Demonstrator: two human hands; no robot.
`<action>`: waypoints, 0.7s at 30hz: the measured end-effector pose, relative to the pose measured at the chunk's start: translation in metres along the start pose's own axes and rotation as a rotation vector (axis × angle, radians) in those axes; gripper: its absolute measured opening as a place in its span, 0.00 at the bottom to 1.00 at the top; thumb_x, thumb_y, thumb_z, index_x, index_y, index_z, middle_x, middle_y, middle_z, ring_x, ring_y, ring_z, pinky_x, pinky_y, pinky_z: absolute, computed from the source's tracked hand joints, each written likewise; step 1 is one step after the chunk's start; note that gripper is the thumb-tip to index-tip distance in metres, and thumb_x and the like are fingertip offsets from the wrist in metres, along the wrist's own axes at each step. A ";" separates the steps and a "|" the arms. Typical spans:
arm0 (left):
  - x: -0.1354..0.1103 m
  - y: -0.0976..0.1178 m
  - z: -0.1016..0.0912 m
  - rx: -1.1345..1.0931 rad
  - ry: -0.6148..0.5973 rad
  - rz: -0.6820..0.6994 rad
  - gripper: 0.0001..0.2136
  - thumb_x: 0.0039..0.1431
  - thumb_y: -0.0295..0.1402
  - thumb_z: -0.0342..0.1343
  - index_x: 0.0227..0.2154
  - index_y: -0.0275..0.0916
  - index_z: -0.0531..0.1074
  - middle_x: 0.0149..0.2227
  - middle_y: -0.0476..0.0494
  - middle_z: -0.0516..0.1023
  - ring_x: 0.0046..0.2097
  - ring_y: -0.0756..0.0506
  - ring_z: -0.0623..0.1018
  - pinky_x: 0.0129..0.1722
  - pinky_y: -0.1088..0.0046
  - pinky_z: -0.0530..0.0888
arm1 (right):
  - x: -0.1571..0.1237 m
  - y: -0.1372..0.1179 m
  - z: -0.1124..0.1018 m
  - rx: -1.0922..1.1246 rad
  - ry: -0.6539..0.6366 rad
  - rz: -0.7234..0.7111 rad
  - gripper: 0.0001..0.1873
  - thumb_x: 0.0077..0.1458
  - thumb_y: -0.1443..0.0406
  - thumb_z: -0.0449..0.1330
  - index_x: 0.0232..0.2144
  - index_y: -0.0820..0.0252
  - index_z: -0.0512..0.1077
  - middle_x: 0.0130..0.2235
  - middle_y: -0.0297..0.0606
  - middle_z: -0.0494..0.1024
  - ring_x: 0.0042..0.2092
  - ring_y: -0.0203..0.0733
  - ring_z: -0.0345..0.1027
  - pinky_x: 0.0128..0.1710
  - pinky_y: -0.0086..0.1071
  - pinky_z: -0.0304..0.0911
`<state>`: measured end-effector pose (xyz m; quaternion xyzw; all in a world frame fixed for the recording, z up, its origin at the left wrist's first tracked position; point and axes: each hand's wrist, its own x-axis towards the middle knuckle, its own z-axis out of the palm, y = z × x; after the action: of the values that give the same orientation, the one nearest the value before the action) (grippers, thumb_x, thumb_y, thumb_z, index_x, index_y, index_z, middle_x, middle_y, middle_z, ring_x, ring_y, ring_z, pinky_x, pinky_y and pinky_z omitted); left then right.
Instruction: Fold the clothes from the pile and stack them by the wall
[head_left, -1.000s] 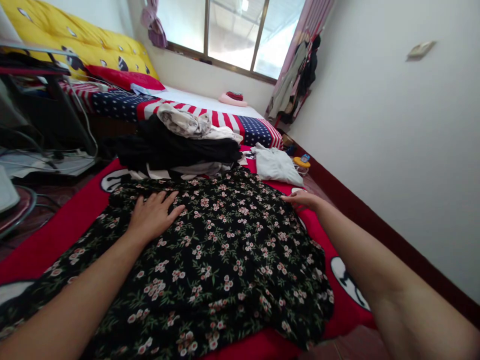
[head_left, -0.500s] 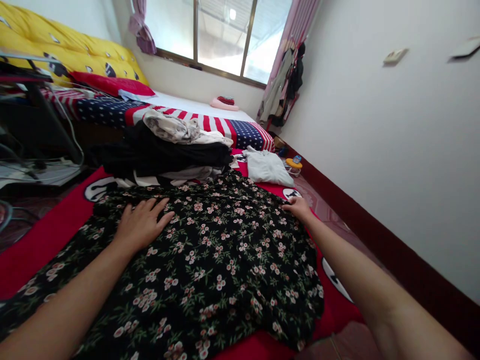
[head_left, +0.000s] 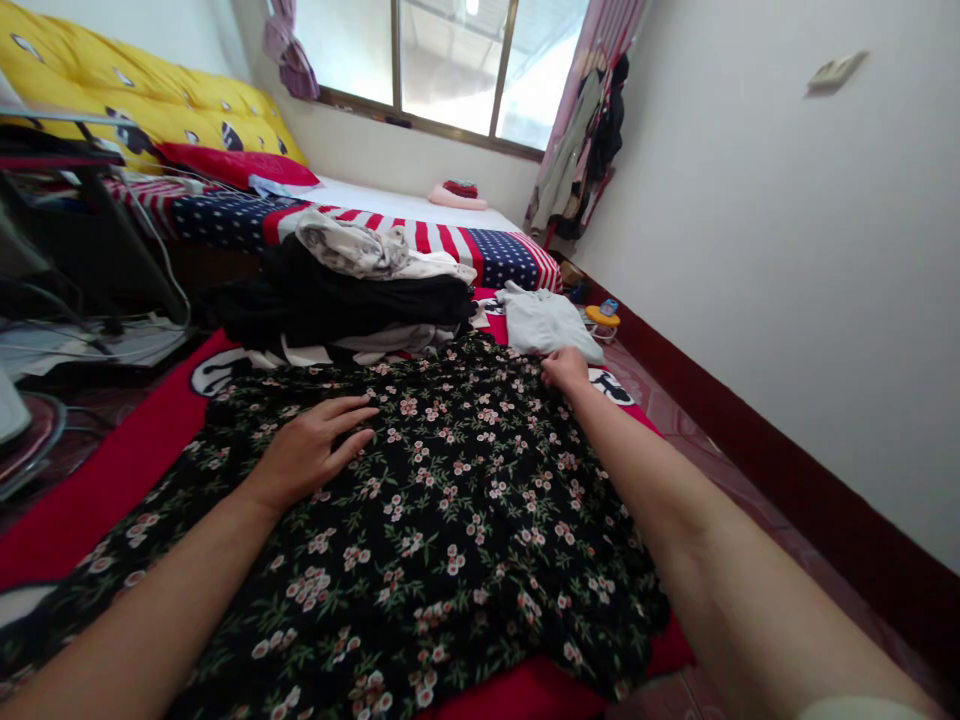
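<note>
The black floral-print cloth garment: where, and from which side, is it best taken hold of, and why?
Probably the far right edge of the black floral-print cloth garment, pinched from the right. It lies spread out, slightly rippled, so a border suits better than the middle. The bare right hand is curled at that border; heaped black and white clothes crowd the edge farther left.

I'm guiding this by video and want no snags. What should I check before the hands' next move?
1. Right hand on the flowered cloth: ok, fingers look closed at its far right edge.
2. Left hand over the cloth: ok, fingers loosely spread.
3. Left hand pressing down: cannot tell.
4. Cloth smooth: not ok, creases show toward the near right.
5. Whole cloth in view: not ok, its left part runs out of the picture.
6. Clothes pile apart from the cloth: cannot tell.
</note>
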<state>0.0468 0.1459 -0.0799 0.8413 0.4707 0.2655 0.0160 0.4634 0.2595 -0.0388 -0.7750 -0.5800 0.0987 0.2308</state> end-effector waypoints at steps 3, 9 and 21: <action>0.002 -0.004 0.005 0.053 -0.100 0.007 0.27 0.64 0.52 0.42 0.60 0.47 0.64 0.65 0.45 0.62 0.62 0.40 0.65 0.63 0.62 0.61 | -0.001 0.002 0.009 -0.059 0.118 0.041 0.13 0.55 0.67 0.52 0.35 0.62 0.77 0.33 0.45 0.81 0.39 0.45 0.75 0.41 0.32 0.66; 0.005 -0.006 0.011 0.212 -0.182 -0.014 0.30 0.63 0.54 0.41 0.63 0.48 0.59 0.66 0.40 0.59 0.65 0.37 0.61 0.64 0.57 0.54 | -0.010 -0.010 0.015 -0.152 0.179 0.069 0.17 0.51 0.68 0.57 0.44 0.64 0.73 0.42 0.52 0.79 0.45 0.52 0.73 0.45 0.39 0.66; 0.011 0.002 0.007 0.357 -0.199 -0.351 0.32 0.63 0.55 0.36 0.66 0.45 0.54 0.65 0.36 0.61 0.64 0.34 0.61 0.61 0.50 0.54 | -0.084 -0.067 0.066 -0.293 0.005 -0.566 0.23 0.62 0.56 0.50 0.57 0.54 0.68 0.57 0.45 0.67 0.54 0.54 0.61 0.52 0.43 0.61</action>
<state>0.0561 0.1559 -0.0808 0.7583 0.6447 0.0875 -0.0408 0.3528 0.2112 -0.0747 -0.6082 -0.7800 -0.0561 0.1364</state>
